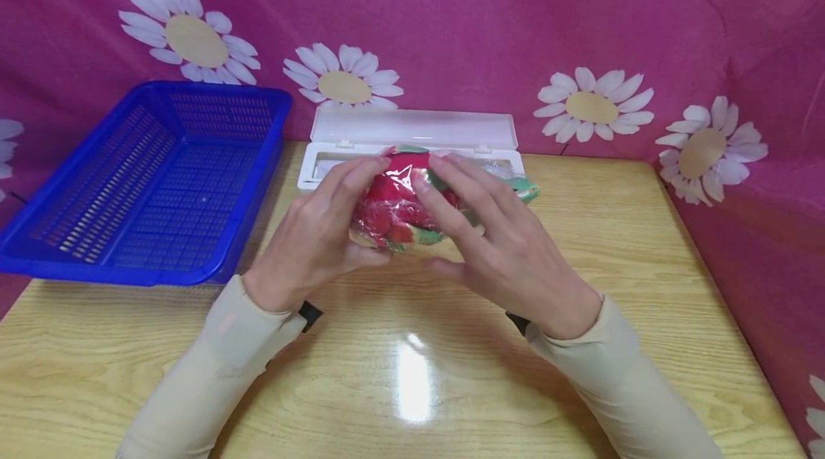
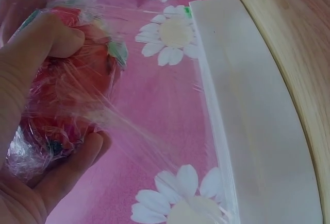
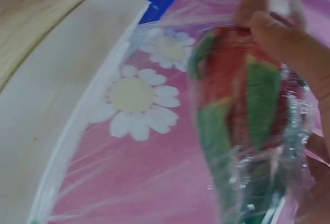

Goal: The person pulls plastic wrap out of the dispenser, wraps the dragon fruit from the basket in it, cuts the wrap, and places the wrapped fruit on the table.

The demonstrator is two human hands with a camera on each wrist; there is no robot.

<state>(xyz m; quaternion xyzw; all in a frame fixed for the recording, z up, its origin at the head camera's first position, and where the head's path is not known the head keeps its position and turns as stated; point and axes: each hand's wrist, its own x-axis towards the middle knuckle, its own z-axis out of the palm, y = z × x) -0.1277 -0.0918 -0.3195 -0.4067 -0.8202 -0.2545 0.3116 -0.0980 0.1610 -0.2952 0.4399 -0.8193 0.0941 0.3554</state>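
A red and green soft object wrapped in clear cling film (image 1: 394, 210) is held above the wooden table (image 1: 612, 258) between both hands. My left hand (image 1: 361, 214) grips its left side, fingers curled over the top and thumb beneath. From the right, my right hand (image 1: 446, 219) clasps it, fingers laid over the top and thumb under it. The left wrist view shows the wrapped object (image 2: 67, 90) with a sheet of film (image 2: 160, 131) stretching from it toward the white dispenser box (image 2: 258, 131). In the right wrist view the object (image 3: 242, 116) shows green and red stripes.
The white cling film dispenser box (image 1: 412, 133) lies open just behind the hands at the table's back edge. A blue plastic basket (image 1: 148, 172) stands at the back left, holding nothing. A pink cloth with daisies (image 1: 580, 29) hangs behind and to the right.
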